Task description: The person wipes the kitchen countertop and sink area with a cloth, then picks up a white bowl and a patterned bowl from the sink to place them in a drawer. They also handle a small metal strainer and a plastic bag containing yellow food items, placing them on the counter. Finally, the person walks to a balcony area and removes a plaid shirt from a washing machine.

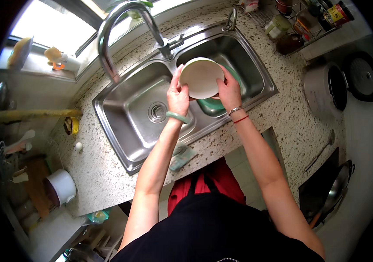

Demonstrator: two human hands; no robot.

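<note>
A white bowl (202, 77) is held over the divider of a steel double sink (129, 159), its inside facing me. My left hand (179, 97) grips the bowl's left side with the thumb over the rim; a pale green bangle circles that wrist. On the other side, my right hand (229, 91) grips the rim, its thumb on the inner wall. The fingers of both hands behind the bowl are hidden. Beneath the bowl, a green basin (214, 105) shows in the right sink bowl. A curved chrome faucet (103, 39) arches over the left sink bowl.
A greenish cloth (182, 158) lies at the counter's front edge. To the right stand a rice cooker (324, 89) with its lid raised and a wok (339, 187). Jars (278, 27) fill a rack at the back right. A white pot (62, 187) is at the left.
</note>
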